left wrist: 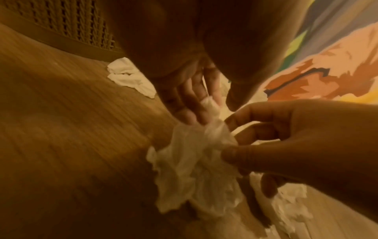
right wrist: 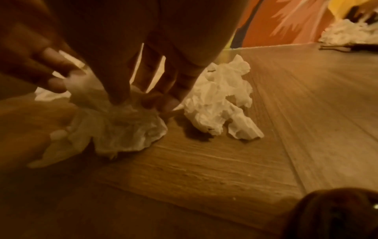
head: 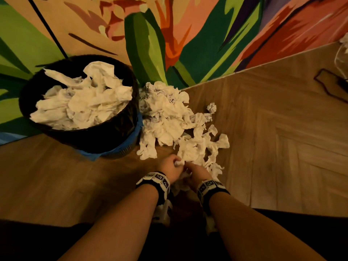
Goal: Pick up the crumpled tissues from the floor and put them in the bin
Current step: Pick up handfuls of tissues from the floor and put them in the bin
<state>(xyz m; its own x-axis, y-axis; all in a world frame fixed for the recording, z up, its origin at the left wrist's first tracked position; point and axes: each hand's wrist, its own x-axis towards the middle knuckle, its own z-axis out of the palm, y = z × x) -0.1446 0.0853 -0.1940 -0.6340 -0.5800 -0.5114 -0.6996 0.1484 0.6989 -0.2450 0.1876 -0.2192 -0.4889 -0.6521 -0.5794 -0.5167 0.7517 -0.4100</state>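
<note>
A dark round bin (head: 120,129) stands at the left, heaped with white tissues (head: 82,102). To its right, a pile of crumpled tissues (head: 169,119) spreads over the wooden floor. Both hands meet at the pile's near edge. My left hand (head: 176,162) grips one end of a crumpled tissue (left wrist: 194,169), fingers curled round it. My right hand (head: 188,171) pinches the same tissue (right wrist: 122,129) between thumb and fingers, just above the floor. Another crumpled tissue (right wrist: 220,100) lies just beyond the right hand.
A painted wall (head: 188,34) rises behind the bin and pile. Blue tape (head: 131,142) circles the bin's base. A dark cord (head: 327,81) and more tissues (right wrist: 347,32) lie far right. One tissue (left wrist: 128,77) sits by the bin's woven side (left wrist: 61,24).
</note>
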